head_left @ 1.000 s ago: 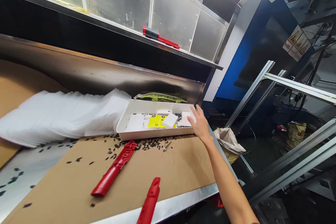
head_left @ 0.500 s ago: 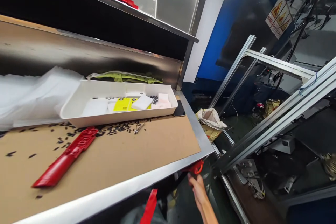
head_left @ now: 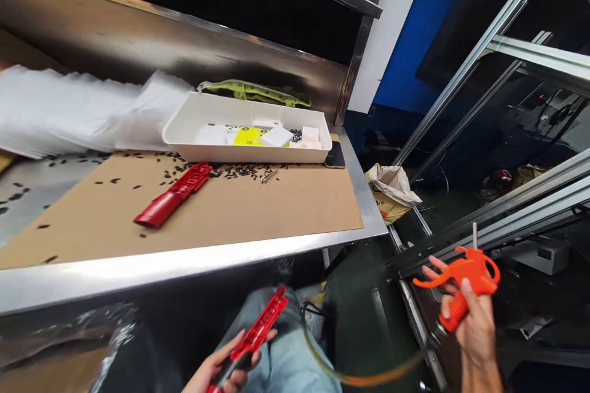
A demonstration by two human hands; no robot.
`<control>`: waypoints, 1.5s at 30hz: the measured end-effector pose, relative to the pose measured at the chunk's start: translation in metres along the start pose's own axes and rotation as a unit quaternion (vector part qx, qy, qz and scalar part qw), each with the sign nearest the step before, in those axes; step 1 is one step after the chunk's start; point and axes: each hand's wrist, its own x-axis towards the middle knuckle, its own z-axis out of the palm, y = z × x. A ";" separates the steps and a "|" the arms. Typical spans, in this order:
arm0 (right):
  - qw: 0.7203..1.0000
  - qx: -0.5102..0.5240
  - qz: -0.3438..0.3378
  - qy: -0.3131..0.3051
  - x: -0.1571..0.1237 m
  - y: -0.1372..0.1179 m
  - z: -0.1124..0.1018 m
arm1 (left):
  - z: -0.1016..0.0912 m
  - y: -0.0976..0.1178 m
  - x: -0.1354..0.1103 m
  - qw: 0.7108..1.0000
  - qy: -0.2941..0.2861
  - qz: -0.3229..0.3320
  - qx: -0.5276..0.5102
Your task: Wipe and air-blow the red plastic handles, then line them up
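Observation:
My right hand (head_left: 470, 319) is shut around the grip of an orange air blow gun (head_left: 474, 273), raised beside the table with a thin hose (head_left: 369, 377) trailing down from it. Low in the view, my left hand (head_left: 216, 368) holds a long red plastic part (head_left: 260, 322) above my jeans-clad leg (head_left: 281, 359). A similar red plastic part (head_left: 173, 194) lies on the cardboard sheet (head_left: 276, 209), out of reach of neither hand's fingers' contact, apart from both hands.
A white tray (head_left: 244, 150) holds papers and yellow labels. Black small parts (head_left: 235, 172) are scattered before it, beside a phone (head_left: 335, 155) and white plastic bags (head_left: 59, 110). The steel table edge (head_left: 184, 261) runs between my hands. Aluminium frames (head_left: 461, 86) stand to the right.
My right hand has risen from below the table edge, now showing the orange blow gun. The red part low in view is now in my left hand. The view has swung down and right.

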 end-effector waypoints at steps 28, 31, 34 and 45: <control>0.481 -0.655 -0.090 -0.575 -0.074 -0.018 0.131 | -0.019 0.001 0.006 0.994 -0.022 0.028 0.104; 0.509 -0.659 -0.095 -0.546 -0.072 -0.021 0.136 | -0.018 0.000 0.005 0.993 -0.040 0.030 0.106; 0.498 -0.656 -0.091 -0.560 -0.068 -0.027 0.139 | -0.018 0.001 0.002 0.992 -0.045 0.029 0.112; 0.509 -0.652 -0.066 -0.557 -0.071 -0.033 0.141 | -0.020 -0.003 0.005 0.967 -0.006 0.112 0.229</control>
